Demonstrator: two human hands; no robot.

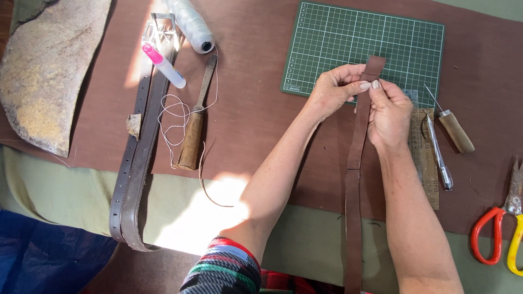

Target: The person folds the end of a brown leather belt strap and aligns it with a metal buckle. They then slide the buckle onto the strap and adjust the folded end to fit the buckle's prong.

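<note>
A long brown leather strap [355,179] runs from the bottom edge up to the green cutting mat [348,38]. My left hand [333,90] and my right hand [389,114] both pinch the strap near its upper end, fingertips meeting just below the strap's tip, which lies over the mat. The strap's lower length hangs down between my forearms.
A finished brown belt with a metal buckle [136,158] lies at left, beside a glue tube [164,66], a spool of white thread [192,24] and a wooden-handled tool [194,133]. An awl [451,126], a metal pen-like tool [439,158], a ruler [424,158] and orange-handled scissors [498,228] lie at right.
</note>
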